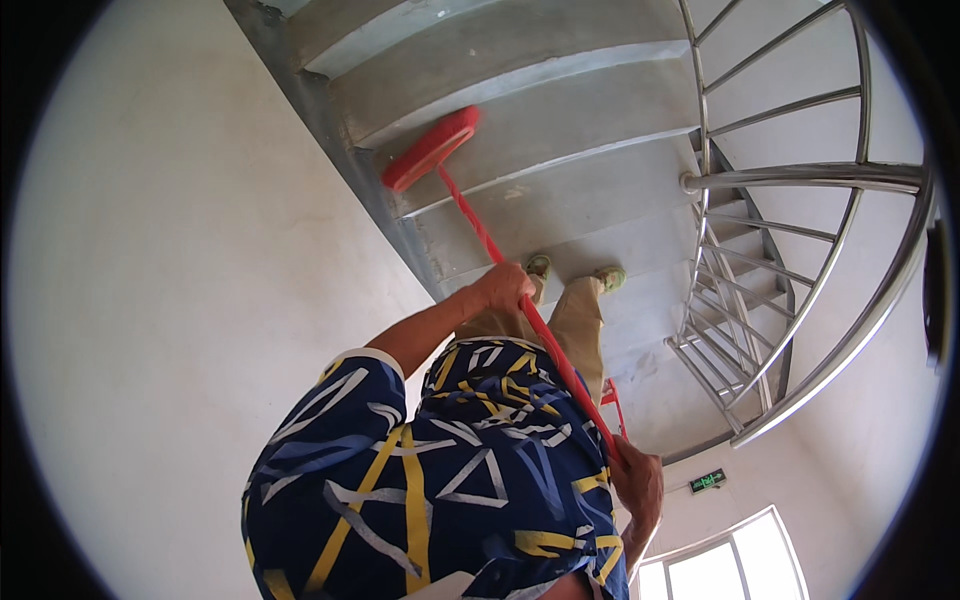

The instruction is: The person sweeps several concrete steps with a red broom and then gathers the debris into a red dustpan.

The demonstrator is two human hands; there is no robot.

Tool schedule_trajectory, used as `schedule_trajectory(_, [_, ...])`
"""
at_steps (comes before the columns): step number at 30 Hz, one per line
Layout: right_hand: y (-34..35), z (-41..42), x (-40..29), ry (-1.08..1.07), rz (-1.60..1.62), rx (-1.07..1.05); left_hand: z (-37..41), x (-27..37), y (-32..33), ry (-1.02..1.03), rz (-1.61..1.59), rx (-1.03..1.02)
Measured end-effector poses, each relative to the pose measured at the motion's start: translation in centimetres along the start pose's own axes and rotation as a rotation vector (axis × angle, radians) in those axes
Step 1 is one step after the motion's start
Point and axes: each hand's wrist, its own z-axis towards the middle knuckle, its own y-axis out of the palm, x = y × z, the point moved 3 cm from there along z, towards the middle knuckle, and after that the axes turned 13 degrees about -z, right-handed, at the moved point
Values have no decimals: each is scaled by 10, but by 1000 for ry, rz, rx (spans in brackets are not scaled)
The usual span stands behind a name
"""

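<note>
Both my hands grip a red broom handle (480, 227) that runs diagonally across my body. My left hand (506, 286) closes around its middle, in front of my thighs. Lower in the picture, at my right side, my right hand (637, 469) is wrapped around the handle near its upper end. The red broom head (431, 148) lies at the left end of a grey stair step (555, 120), close to the dark skirting (330, 112) along the wall. Its bristles are hard to make out.
A stainless steel railing (806, 174) curves along the right, with another stair flight (742, 247) beyond it. A pale wall (187, 262) bounds the left. Behind my legs stands a partly hidden red frame-like object (616, 405). A lit exit sign (707, 481) and a window (720, 566) appear lower right.
</note>
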Motion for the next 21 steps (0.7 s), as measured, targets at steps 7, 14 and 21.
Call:
schedule_trajectory(7, [-31,-44,36,85,46,-53,2,69,11,19,-79,-8])
schedule_trajectory(14, [-21,-23,0,-44,131,-52,-7,36,-39,-12,25,-42])
schedule_trajectory(21, [-33,-17,-54,-66,-65,-201,-9,8,-62,198,103,-27])
